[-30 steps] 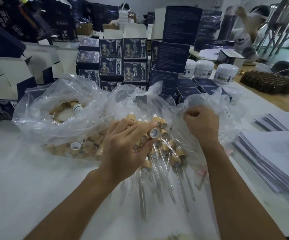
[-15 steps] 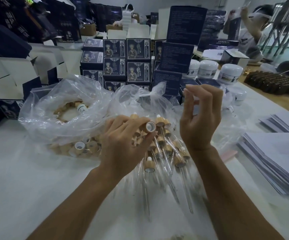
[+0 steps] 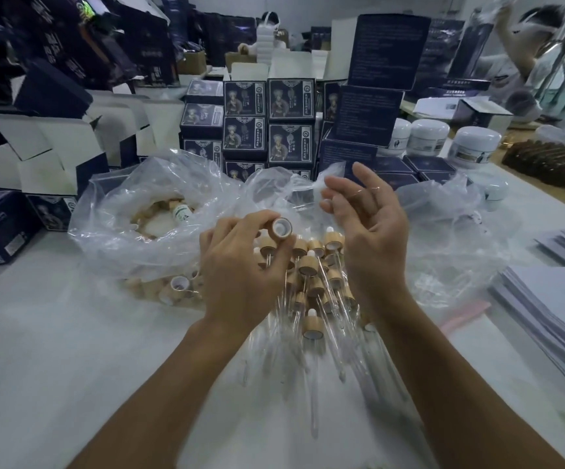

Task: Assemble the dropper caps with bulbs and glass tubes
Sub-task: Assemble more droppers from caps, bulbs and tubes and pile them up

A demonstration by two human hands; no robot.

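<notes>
Head view: the left hand (image 3: 243,279) holds a wooden dropper cap (image 3: 281,228) in its grip, pinched between thumb and fingertips, the cap's white-lined open end turned toward the camera. The right hand (image 3: 372,238) is raised just beside it, palm turned inward, fingers loosely spread; a thin glass tube (image 3: 364,190) seems to cross its fingertips, but whether that grip truly clasps it cannot be told through the glare. Under and between both hands lies a heap of assembled droppers (image 3: 314,275), wooden collars with white bulbs, their glass stems pointing toward the person over the white surface (image 3: 54,350). Left of the left hand, a clear plastic bag (image 3: 132,211) holds loose wooden caps. Beyond both hands stand stacked dark printed boxes (image 3: 267,120) and white jars (image 3: 474,143).
</notes>
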